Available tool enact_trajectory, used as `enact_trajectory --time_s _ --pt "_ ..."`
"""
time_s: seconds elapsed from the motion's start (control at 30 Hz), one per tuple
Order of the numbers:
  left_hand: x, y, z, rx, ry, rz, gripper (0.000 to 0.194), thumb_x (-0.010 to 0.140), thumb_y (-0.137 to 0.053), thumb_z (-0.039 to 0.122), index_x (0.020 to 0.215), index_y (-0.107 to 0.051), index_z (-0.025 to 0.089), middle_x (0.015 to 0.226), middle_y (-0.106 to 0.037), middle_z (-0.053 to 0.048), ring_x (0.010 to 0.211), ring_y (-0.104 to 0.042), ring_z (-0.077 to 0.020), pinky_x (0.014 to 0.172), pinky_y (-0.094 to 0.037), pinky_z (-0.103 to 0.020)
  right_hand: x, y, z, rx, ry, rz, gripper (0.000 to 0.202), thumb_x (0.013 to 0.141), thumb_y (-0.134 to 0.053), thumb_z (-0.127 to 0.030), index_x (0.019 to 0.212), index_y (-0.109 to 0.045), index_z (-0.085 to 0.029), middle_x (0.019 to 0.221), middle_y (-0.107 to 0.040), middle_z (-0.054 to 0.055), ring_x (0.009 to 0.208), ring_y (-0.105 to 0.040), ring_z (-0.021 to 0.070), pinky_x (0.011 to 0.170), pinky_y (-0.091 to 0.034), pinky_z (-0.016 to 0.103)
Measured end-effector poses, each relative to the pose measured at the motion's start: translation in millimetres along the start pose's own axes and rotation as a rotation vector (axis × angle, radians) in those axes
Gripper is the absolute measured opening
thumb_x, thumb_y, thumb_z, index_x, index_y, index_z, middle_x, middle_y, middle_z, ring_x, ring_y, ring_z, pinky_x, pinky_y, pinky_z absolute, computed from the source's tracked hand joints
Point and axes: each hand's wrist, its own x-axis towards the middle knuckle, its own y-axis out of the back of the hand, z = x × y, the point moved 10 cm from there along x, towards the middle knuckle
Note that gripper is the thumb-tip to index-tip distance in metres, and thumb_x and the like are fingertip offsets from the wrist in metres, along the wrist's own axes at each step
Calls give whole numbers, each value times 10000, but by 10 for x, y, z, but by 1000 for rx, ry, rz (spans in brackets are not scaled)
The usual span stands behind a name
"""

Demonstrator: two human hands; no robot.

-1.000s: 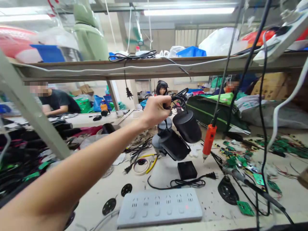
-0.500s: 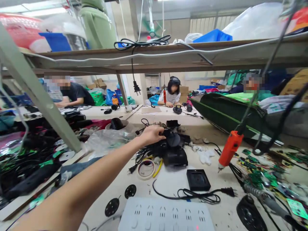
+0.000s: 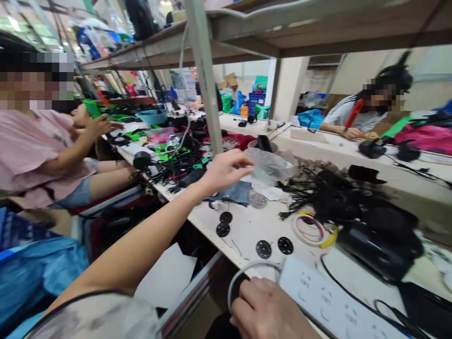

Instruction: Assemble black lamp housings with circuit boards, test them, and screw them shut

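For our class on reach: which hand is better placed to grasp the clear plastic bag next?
Probably the left hand: it is stretched out, apparently empty, close to the clear plastic bag. The right hand is low, beside the white power strip, farther away.

A co-worker [image 3: 30, 157] in pink sits near a blue basin [image 3: 152, 118].

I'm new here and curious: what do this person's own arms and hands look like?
Both the left hand and right hand are gloveless. The left arm is bare below a pale, grey-blotched sleeve with dark edging; no right sleeve shows.
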Motion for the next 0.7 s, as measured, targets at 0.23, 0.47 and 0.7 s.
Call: enact_trajectory --time_s 0.23,0.47,0.7 --pt "-2967 2105 -1935 100 806 923 252 736 -627 399 834 -621 167 694 -624 22 577 -591 -121 591 -525 -256 1068 -906 -313 -25 406 -445 35 777 -633 -157 779 -600 -169 792 -603 35 748 -543 187 662 -477 301" --pt "-5021 1775 -3054 51 1414 930 206 912 -581 323 977 -609 129 845 -634 -12 660 -601 -107 601 -534 -265 1379 -1658 -255 -45 521 -567 91 787 -561 -149 735 -634 -132 756 -623 44 761 -563 180 815 -457 347" --pt "-5399 721 -4311 20 1641 424 296 909 -586 335 1139 -593 149 1101 -634 -75 909 -638 -184 771 -561 -374 1454 -1599 -145 274 349 -448 261 912 -434 -132 686 -549 -194 657 -553 31 647 -468 173 781 -453 355"
